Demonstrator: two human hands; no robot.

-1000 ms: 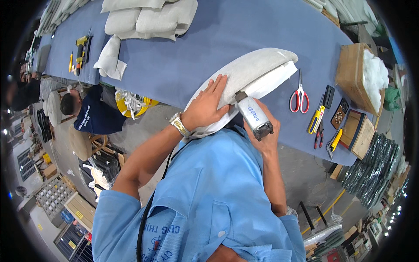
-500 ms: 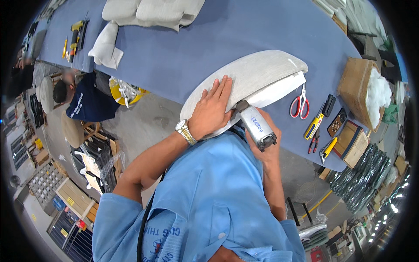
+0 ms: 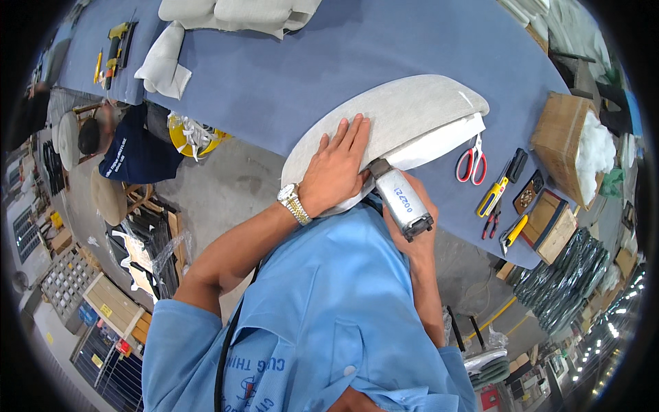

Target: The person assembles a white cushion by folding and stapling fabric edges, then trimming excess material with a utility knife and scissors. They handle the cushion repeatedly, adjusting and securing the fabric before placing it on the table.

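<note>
A curved, light grey upholstered panel (image 3: pixel 398 110) lies at the near edge of the blue-covered table, with a white fabric flap (image 3: pixel 439 145) along its right side. My left hand (image 3: pixel 334 165) presses flat on the panel, fingers stretched out; its thumb tip is hidden beside the tool. In my right hand (image 3: pixel 423 242) is a silver staple gun (image 3: pixel 399 198), its nose against the panel's near edge close to my left thumb. The exact spot under the nose is hidden. Red-handled scissors (image 3: pixel 471 165) lie to the right of the panel.
Right of the scissors lie a yellow cutter (image 3: pixel 493 199), pliers (image 3: pixel 490 224) and a small wooden box (image 3: pixel 549 226). A cardboard box (image 3: pixel 561 141) holds white stuffing. Grey cushion pieces (image 3: pixel 233 14) and another staple gun (image 3: pixel 117 51) rest far left. A co-worker (image 3: pixel 141 147) sits beyond the table's left side.
The view has shifted slightly, and the panel appears a little higher. My left hand still lies flat on it, and the staple gun stays at the same edge.
</note>
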